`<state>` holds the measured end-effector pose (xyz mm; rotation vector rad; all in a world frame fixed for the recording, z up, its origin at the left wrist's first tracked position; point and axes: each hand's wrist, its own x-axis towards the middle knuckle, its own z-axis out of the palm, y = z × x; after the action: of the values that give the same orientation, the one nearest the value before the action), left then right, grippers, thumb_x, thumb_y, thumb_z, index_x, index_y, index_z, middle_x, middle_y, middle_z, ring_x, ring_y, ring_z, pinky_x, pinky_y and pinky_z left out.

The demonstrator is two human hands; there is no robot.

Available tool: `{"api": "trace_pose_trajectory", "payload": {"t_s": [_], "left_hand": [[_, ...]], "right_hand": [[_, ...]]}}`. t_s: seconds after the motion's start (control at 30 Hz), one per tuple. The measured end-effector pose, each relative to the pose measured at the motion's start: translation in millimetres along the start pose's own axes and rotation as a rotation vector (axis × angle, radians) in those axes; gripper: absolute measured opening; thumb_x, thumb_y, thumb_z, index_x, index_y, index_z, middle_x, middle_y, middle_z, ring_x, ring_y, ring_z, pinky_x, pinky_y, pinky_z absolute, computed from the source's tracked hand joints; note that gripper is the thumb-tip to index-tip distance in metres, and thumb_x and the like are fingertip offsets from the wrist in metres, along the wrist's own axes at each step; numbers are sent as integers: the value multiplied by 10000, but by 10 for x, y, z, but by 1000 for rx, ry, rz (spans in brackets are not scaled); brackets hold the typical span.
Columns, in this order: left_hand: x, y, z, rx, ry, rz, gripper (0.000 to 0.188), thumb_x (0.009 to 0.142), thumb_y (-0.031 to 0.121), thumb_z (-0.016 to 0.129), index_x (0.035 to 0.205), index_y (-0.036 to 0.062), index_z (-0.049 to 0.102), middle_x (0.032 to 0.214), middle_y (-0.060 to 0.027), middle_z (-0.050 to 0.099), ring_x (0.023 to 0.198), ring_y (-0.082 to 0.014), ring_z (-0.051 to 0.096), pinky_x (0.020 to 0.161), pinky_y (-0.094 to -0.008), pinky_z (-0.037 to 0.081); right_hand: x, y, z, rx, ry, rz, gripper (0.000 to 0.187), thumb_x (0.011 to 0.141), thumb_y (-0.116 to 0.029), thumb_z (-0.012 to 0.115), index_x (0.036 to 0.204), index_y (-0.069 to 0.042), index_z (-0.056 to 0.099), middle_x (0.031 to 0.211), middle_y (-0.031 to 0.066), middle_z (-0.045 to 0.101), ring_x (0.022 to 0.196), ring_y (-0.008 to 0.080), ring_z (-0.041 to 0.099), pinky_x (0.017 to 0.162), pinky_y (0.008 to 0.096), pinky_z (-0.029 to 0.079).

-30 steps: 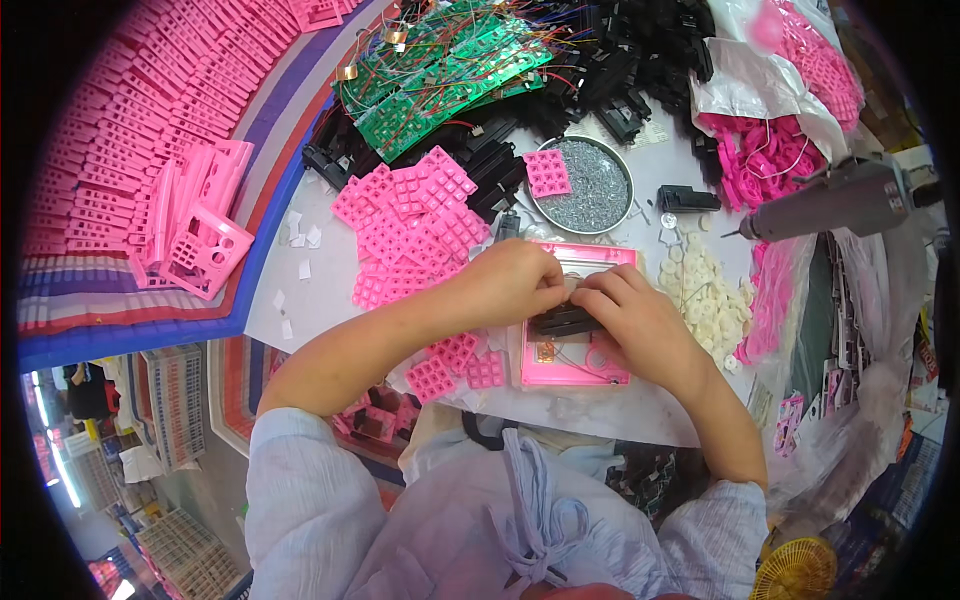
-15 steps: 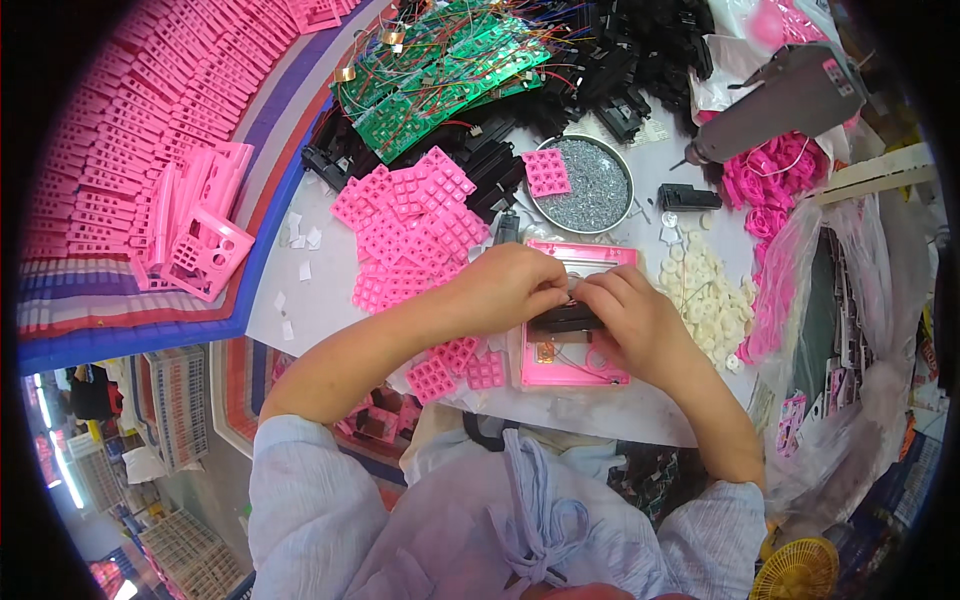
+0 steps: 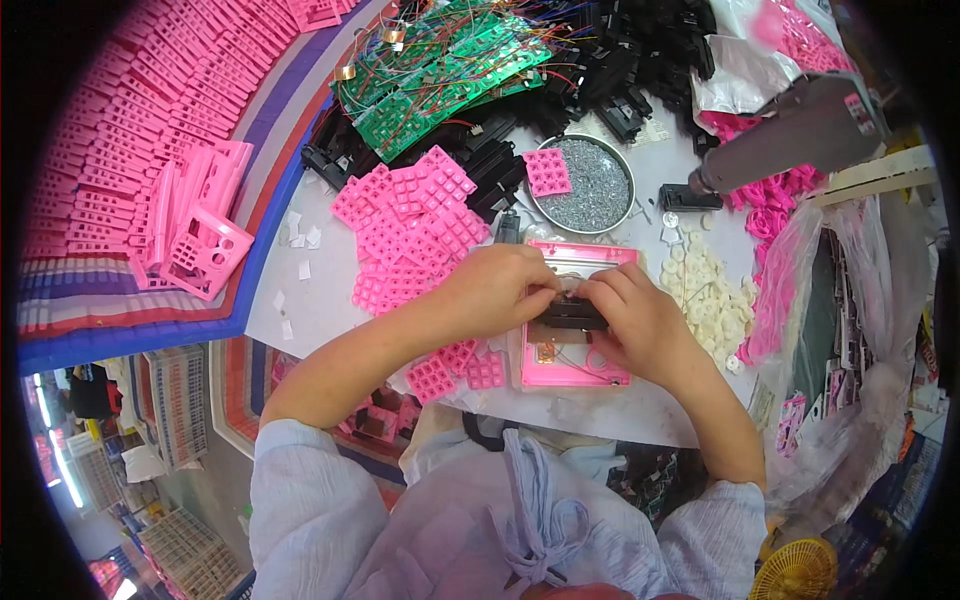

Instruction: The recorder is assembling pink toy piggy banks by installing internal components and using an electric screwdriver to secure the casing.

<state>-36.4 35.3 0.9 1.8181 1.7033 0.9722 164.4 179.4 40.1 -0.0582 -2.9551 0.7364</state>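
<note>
A shallow pink plastic casing (image 3: 573,379) lies open on the table in front of me. A black plastic part (image 3: 572,321) sits over its middle. My right hand (image 3: 640,322) curls around the right end of that part, fingertips at its upper edge. My left hand (image 3: 508,288) is closed in a pinch at the part's upper left. Whatever is between its fingertips is too small or hidden to make out. A copper-coloured piece (image 3: 545,352) and a thin wire show inside the casing below the black part.
Pink button pads (image 3: 415,230) are heaped at left. A round tin of screws (image 3: 597,185) stands beyond the casing, white round pieces (image 3: 708,300) to its right. An electric screwdriver (image 3: 790,130) hangs at upper right. Green circuit boards (image 3: 450,85) and black parts (image 3: 610,75) fill the back.
The hanging screwdriver has swung a little to the right and nearer. My left fingertips have drawn slightly apart from the right ones, leaving more of the black part visible.
</note>
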Motion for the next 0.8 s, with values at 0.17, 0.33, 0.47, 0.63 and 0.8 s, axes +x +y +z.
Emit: {"api": "trace_pose_trajectory", "payload": {"t_s": [0.17,0.33,0.47,0.63,0.8], "left_hand": [[49,63,-137,-128,-146,-103,128,838,69,717,955,16,715,839,-109,653,724,-243,632,643,-344,493],[84,1,-156,-170,-138,-91,128,835,78,719,937,1,707,842,-123,660,754,-256,647,675,-365,506],[117,-7,-143,-273,-134,-160,156,841,134,711,909,-6,698,860,-148,675,791,-297,666,718,-391,525],[64,34,-94,-241,-29,-147,120,861,60,724,950,-7,679,820,-83,635,732,-187,625,622,-319,487],[32,128,9,105,157,10,127,827,75,745,919,24,673,834,-94,617,728,-255,635,613,-350,500]], "right_hand": [[-38,-11,42,-19,22,25,519,692,-62,730,1186,-73,571,1106,81,589,1035,298,572,793,406,556],[21,-84,-40,16,130,-22,456,715,-105,739,1145,-62,595,1091,93,612,1024,333,567,914,470,484],[119,-73,69,1,273,-5,318,745,-133,738,1035,-61,629,1001,97,631,995,323,569,912,469,455],[214,8,228,-72,354,-13,151,767,-119,723,876,-69,631,873,77,634,928,287,577,854,439,457],[189,21,242,-71,319,12,208,761,-132,735,924,-63,627,899,81,633,922,294,580,853,433,465]]}}
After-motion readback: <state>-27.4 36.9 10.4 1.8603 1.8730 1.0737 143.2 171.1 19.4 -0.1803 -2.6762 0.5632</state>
